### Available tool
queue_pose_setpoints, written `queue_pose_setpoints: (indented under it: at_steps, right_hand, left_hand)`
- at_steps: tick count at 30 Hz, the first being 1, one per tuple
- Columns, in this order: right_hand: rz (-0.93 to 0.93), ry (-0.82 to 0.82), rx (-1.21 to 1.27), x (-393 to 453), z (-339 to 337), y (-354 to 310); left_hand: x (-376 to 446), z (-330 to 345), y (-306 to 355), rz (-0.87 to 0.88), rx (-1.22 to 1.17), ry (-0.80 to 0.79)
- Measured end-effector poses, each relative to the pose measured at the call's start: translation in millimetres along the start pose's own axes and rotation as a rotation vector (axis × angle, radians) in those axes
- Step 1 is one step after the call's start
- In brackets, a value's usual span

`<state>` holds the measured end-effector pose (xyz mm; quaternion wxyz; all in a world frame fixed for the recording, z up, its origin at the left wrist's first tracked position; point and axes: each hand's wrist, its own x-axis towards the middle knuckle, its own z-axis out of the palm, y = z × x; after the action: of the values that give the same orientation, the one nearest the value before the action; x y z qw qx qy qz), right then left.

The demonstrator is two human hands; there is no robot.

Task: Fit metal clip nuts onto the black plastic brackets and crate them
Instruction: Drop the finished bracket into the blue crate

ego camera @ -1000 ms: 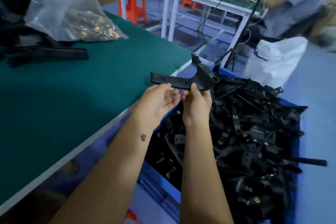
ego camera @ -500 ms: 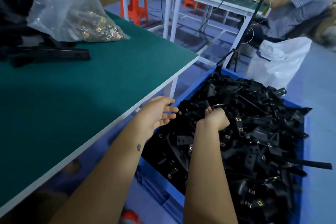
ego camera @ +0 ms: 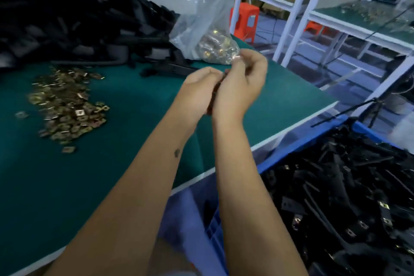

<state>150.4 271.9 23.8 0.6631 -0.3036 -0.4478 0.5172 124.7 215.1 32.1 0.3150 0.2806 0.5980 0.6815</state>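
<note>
My left hand (ego camera: 198,87) and my right hand (ego camera: 243,83) are raised together over the green table (ego camera: 125,163). A narrow dark piece (ego camera: 214,94) shows between the palms, and both hands curl around it; blur hides what it is. Loose metal clip nuts (ego camera: 67,107) lie in a heap on the table to the left. A clear bag of more clip nuts (ego camera: 212,38) stands just behind my hands. The blue crate (ego camera: 291,148), at the lower right, holds several black brackets (ego camera: 347,197) with clip nuts fitted.
A big pile of black brackets (ego camera: 67,18) covers the back left of the table, and one bracket (ego camera: 170,69) lies flat near the bag. Beyond the table's right edge stand white-framed benches (ego camera: 336,20) and an orange stool (ego camera: 244,20).
The bracket held up a second ago went into the crate. Both hands then left the crate, moving up and left over the table. My view swung left, bringing the clip nut heap into sight.
</note>
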Motion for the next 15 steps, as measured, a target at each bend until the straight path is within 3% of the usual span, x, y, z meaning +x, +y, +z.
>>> queue_pose_setpoints:
  at_steps: [4, 9, 12, 15]
  right_hand:
    - [-0.023, -0.37, -0.041, -53, 64, 17]
    - [0.061, -0.837, -0.294, -104, 122, 55]
    - [-0.057, -0.937, -0.473, -113, 138, 80]
    - [-0.188, -0.908, -0.656, -104, 141, 98]
  left_hand:
    - [5, -74, 9, 0.04, 0.031, 0.283]
    - [-5, -165, 0, 0.055, -0.016, 0.666]
    - [-5, -204, -7, 0.093, 0.028, 0.836]
    - [-2, -226, -15, 0.114, 0.043, 0.903]
